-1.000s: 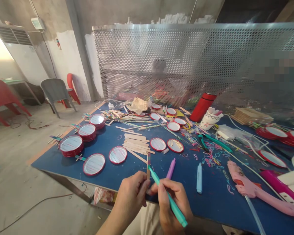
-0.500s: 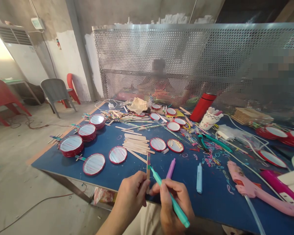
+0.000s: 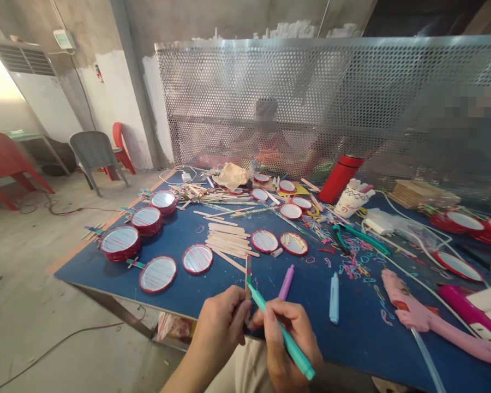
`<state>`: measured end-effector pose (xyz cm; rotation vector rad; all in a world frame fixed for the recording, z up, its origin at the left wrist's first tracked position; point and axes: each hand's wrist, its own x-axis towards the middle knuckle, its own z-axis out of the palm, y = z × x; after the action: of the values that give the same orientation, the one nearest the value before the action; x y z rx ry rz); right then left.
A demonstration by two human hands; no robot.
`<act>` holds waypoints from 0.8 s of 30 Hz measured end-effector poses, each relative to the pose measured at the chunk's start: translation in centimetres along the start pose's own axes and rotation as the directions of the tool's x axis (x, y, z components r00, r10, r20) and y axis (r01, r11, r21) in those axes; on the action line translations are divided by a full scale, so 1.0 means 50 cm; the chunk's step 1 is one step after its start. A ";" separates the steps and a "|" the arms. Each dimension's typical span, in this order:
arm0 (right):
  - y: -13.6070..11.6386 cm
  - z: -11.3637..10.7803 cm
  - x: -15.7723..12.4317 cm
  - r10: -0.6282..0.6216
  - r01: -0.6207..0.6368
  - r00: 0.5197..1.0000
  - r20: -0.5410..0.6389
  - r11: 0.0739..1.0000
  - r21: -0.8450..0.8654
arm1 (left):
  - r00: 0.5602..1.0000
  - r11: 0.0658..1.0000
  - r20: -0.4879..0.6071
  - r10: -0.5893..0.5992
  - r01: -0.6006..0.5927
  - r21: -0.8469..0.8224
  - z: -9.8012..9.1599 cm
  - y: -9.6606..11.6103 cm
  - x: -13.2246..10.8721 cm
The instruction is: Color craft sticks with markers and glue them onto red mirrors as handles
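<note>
My left hand (image 3: 225,316) is closed around the lower part of a wooden craft stick (image 3: 248,267), which stands upright near the table's front edge. Purple and green bands colour the stick's upper part. In my right hand (image 3: 288,338) is a teal marker (image 3: 292,349), its tip touching the stick at the green band. A purple marker (image 3: 286,283) lies just beyond my right hand, and a light blue marker (image 3: 334,298) rests farther right. Behind the stick lies a pile of plain craft sticks (image 3: 228,238).
Red-rimmed round discs (image 3: 157,274) and small red drums (image 3: 119,244) cover the left side. On the right are a pink glue gun (image 3: 425,316), teal-handled pliers (image 3: 362,238) and loose rubber bands (image 3: 355,262). A red bottle (image 3: 340,178) and a paper cup (image 3: 352,199) stand farther back.
The teal marker's tip has shifted slightly left and down along the stick, with my right hand moving along. My left hand keeps its hold on the stick.
</note>
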<state>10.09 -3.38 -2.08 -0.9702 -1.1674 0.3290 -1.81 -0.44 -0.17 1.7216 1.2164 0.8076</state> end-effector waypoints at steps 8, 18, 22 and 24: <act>-0.006 0.001 -0.008 0.061 -0.063 0.997 -0.036 0.997 -0.049 | 0.999 1.000 -0.042 -0.007 0.006 -0.027 0.001 0.013 -0.001; -0.015 0.010 -0.010 0.113 -0.115 0.990 -0.084 0.993 -0.011 | 0.999 1.000 -0.037 0.003 -0.004 -0.027 0.000 0.002 0.001; -0.011 0.008 -0.012 0.126 -0.129 0.984 -0.128 0.992 -0.016 | 0.999 0.999 -0.040 -0.005 0.003 -0.036 0.001 0.002 0.000; -0.005 0.003 -0.012 0.077 -0.078 0.994 -0.073 0.997 -0.013 | 0.999 0.999 -0.046 -0.014 0.012 -0.043 0.001 0.005 -0.001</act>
<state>9.65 -3.84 -2.26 -1.0347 -1.0698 0.3440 -1.67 -0.53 0.01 1.6667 1.2319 0.8644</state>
